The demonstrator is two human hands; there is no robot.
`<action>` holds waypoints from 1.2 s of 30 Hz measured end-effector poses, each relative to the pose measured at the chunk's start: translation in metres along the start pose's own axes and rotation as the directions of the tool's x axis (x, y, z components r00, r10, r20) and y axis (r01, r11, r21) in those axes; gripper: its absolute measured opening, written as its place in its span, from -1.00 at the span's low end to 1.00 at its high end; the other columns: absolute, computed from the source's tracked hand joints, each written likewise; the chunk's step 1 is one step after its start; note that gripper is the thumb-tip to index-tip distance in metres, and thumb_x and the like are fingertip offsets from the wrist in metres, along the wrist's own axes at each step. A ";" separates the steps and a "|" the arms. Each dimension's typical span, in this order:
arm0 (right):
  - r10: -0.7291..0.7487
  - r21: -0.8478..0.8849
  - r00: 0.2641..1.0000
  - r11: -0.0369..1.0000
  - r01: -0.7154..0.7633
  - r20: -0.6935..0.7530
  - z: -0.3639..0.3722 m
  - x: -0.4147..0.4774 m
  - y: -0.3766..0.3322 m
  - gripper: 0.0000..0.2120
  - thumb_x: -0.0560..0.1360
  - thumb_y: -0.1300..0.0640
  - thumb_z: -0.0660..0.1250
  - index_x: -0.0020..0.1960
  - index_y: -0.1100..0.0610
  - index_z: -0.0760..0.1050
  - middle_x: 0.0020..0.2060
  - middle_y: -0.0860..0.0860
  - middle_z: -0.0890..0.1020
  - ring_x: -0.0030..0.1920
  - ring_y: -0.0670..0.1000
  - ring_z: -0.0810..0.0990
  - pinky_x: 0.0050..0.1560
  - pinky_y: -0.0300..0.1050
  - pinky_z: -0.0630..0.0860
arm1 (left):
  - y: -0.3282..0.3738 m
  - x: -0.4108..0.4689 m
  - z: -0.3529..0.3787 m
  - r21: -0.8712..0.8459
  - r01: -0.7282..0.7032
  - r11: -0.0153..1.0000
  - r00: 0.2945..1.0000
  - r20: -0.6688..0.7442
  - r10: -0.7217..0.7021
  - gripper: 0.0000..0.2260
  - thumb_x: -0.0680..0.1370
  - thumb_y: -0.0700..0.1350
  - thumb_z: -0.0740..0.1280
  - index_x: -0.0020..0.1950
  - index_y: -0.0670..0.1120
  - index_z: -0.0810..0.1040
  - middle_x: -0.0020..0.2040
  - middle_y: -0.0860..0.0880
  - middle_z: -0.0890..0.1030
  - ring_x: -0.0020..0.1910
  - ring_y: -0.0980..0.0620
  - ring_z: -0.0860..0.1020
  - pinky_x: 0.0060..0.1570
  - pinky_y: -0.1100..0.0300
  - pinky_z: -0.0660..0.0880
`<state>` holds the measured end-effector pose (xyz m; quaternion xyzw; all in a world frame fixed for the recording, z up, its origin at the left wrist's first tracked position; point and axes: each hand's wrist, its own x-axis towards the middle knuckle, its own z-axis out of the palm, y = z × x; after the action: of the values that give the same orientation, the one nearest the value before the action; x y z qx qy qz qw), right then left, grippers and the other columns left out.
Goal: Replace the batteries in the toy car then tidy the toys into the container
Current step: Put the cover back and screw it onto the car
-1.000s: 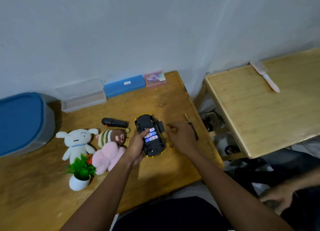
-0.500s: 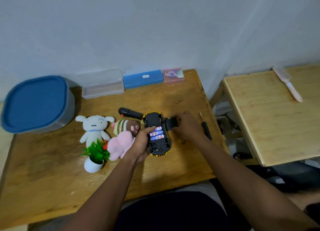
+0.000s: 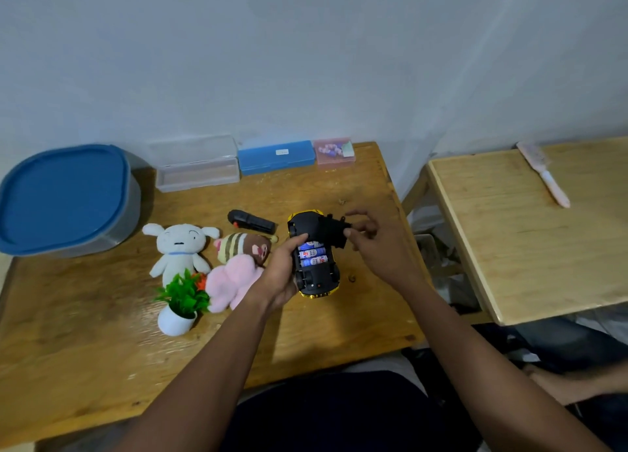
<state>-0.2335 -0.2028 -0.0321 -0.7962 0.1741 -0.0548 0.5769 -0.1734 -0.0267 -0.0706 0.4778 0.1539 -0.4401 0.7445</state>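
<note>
Beside the plush toys (image 3: 234,265), left hand (image 3: 283,275) grips the upturned car (image 3: 314,275); right-hand fingers (image 3: 360,229) pinch its black cover (image 3: 331,232).

Clear box (image 3: 197,168), blue box (image 3: 276,157) & pink box (image 3: 334,150) sit in a row by the wall, at 12 o'clock on the wood table (image 3: 85,366). 2nd, lighter table (image 3: 530,248) stands at 3 o'clock w/ a pink brush (image 3: 543,173) on it. Small brown bit (image 3: 341,201) lies on the wood near the pink box.
</note>
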 end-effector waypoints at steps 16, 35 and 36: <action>-0.085 0.008 0.979 0.996 0.084 0.183 -0.021 0.022 -0.014 -0.84 0.53 0.31 0.38 0.05 0.15 0.66 -0.45 -0.19 0.55 -0.38 -0.26 0.50 -0.26 -0.42 0.39 | 0.014 -0.005 0.044 -0.014 -0.121 0.993 0.992 0.028 0.121 -0.54 0.67 0.09 0.14 0.44 -0.15 0.48 0.19 -0.24 0.61 0.02 -0.16 0.63 0.07 -0.07 0.56; -0.157 0.069 0.970 0.987 0.147 0.183 -0.048 0.028 -0.002 -0.84 0.51 0.32 0.41 0.02 0.12 0.66 -0.30 -0.05 0.70 -0.37 -0.24 0.60 -0.29 -0.35 0.47 | 0.003 0.004 0.071 -0.004 -0.194 0.981 0.981 -0.003 0.194 -0.56 0.66 0.08 0.15 0.40 -0.16 0.52 0.23 -0.25 0.60 0.14 -0.22 0.57 0.25 -0.18 0.45; -0.160 0.068 0.969 0.986 0.149 0.188 -0.049 0.029 -0.002 -0.84 0.51 0.32 0.42 0.02 0.12 0.66 -0.30 -0.06 0.70 -0.38 -0.24 0.60 -0.30 -0.37 0.46 | 0.003 0.004 0.072 0.001 -0.197 0.980 0.980 -0.002 0.197 -0.56 0.66 0.08 0.15 0.40 -0.16 0.52 0.22 -0.24 0.60 0.14 -0.21 0.57 0.24 -0.17 0.45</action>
<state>-0.2204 -0.2567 -0.0175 -0.7932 0.0533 -0.0268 0.6060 -0.1821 -0.0891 -0.0356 0.4914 0.1065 -0.3638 0.7841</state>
